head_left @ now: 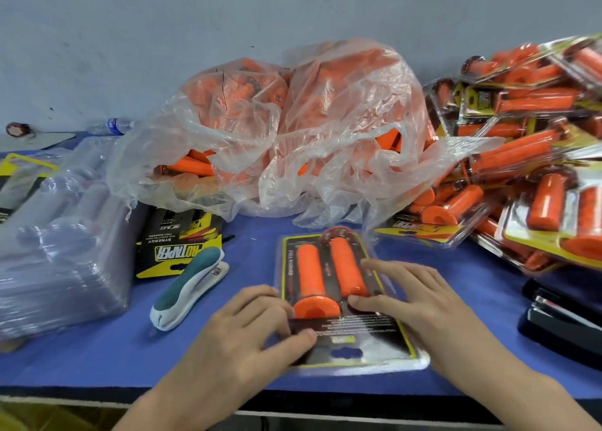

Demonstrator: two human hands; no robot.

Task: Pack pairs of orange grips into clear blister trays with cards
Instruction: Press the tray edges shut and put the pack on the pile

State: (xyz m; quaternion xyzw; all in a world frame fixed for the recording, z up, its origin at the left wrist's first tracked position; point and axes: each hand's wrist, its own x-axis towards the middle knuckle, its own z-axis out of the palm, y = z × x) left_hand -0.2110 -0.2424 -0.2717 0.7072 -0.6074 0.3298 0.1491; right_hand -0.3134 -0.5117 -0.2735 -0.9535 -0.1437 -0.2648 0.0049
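Observation:
A clear blister tray lies on the blue table in front of me, with a black and yellow card inside and two orange grips side by side. My left hand presses on the tray's left side, its fingers laid over the card near the flanged end of the left grip. My right hand rests on the tray's right side, fingers stretched flat over the right grip. Neither hand curls round anything.
A crumpled plastic bag of loose orange grips sits behind the tray. Packed blister packs pile up at the right. A stack of empty clear trays, printed cards and a teal-white stapler lie at the left; a black stapler at right.

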